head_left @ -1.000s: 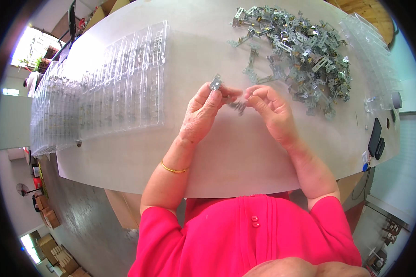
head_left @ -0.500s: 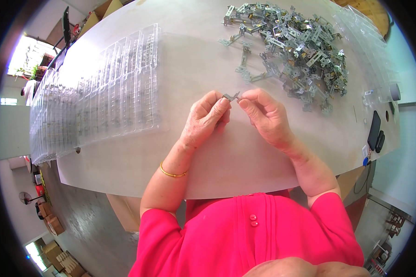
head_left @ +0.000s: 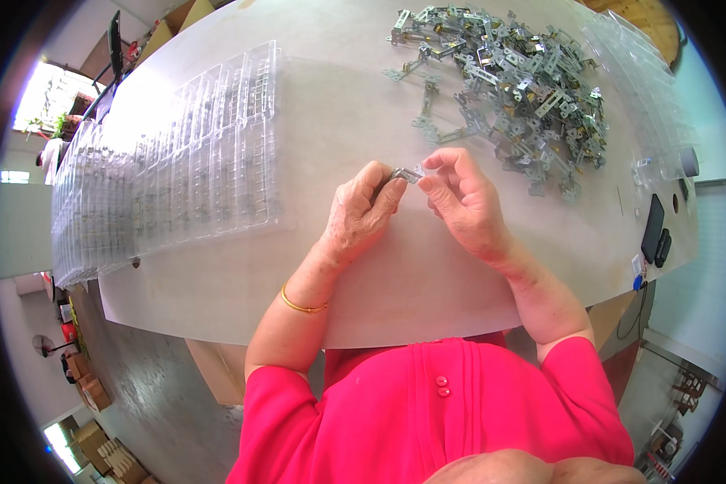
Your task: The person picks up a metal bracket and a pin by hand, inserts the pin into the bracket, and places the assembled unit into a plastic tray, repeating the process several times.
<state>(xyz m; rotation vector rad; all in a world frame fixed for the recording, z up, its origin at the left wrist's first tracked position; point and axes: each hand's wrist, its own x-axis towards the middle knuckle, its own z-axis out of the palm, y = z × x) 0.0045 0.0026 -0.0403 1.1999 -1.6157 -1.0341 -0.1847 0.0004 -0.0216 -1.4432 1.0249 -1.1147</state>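
Observation:
Above the near middle of the table, a small silvery metal bracket (head_left: pixel 407 174) is held between my two hands. My left hand (head_left: pixel 356 211) is closed on its left end, thumb on top and fingers curled underneath. At the other end, the thumb and index finger of my right hand (head_left: pixel 469 208) sit on either side of the bracket's tip, while the remaining fingers curl loosely. Part of the bracket is covered by my left fingers. Beyond my right hand lies a large heap of similar metal brackets (head_left: pixel 532 93), some with brass-coloured parts.
Stacked clear plastic trays (head_left: pixel 278 137), with rows of parts in them, stand on the left of the pale table (head_left: pixel 339 105). More clear trays (head_left: pixel 633 89) lie at the far right. A dark phone-like object (head_left: pixel 653 227) rests near the right edge.
The bracket has turned between my hands, showing a longer, shinier side. My right index finger has lifted and parted a little from the thumb; my left hand has shifted slightly.

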